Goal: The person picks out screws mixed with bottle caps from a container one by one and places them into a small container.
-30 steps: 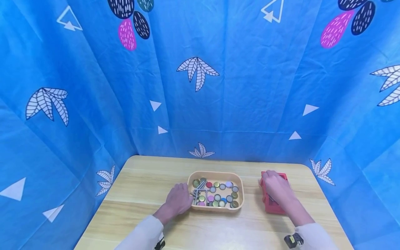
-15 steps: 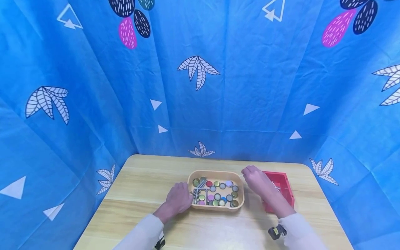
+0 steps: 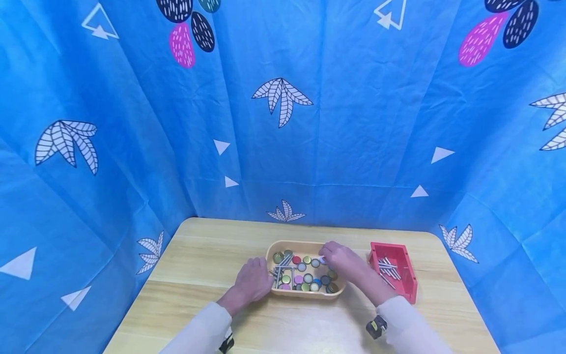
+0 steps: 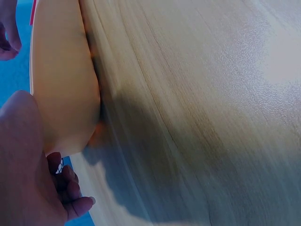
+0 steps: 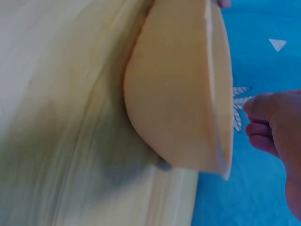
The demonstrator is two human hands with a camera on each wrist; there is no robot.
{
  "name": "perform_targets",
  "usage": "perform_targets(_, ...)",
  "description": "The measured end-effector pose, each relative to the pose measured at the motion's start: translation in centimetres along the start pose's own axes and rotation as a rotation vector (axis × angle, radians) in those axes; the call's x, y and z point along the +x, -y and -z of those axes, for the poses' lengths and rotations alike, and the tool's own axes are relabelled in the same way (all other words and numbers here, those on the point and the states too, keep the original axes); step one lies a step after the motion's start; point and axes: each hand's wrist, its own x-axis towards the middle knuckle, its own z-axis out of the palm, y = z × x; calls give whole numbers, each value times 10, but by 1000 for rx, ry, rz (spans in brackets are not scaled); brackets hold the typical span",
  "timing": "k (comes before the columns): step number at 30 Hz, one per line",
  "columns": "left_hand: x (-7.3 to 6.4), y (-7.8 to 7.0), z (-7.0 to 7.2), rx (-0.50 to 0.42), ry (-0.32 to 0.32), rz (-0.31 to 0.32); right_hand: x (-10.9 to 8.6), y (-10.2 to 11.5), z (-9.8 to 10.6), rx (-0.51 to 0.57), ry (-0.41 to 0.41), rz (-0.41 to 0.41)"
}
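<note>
A shallow beige tray [image 3: 305, 295] holds several bottle caps [image 3: 308, 278] in gold, white, pink, red and blue. Shiny metal bolt-like rods [image 3: 285, 268] lie crossed at its left end. My left hand [image 3: 254, 281] grips the tray's left end; in the left wrist view the thumb lies at the rim and other fingers curl by the outer wall. Over the tray's right part reaches my right hand [image 3: 342, 260], fingertips near a lilac cap. In the right wrist view that right hand [image 5: 277, 125] has curled fingers above the rim; I cannot tell whether they pinch anything.
A red open box [image 3: 409, 275] with several metal rods [image 3: 389, 268] in it stands right of the tray. All sits on a light wooden table [image 3: 212, 255]. A blue patterned curtain [image 3: 353, 123] encloses the table's back and sides.
My right hand has moved left from inside the red box to over the tray's right part, uncovering the rods in the box. My left hand has stayed at the tray's left end.
</note>
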Motion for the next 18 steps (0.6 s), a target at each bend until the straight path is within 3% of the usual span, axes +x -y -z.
perform_targets(4, 0, 1, -1, 3, 3, -3, 7, 6, -12, 27, 16, 51)
perform_targets(10, 0, 1, -2, 16, 9, -5, 20, 17, -28, 20, -82, 106)
perform_targets(12, 1, 1, -1, 13, 13, -3, 24, 21, -30, 44, -58, 97)
perform_targets(13, 1, 1, -1, 12, 15, -1, 25, 23, -31, 83, -15, 73)
perform_targets(15, 1, 1, -1, 6, 16, 1, 28, 27, -30, 287, 144, -70)
perform_targets(18, 1, 1, -1, -2, 10, 2, 32, 32, -30, 528, 319, -288)
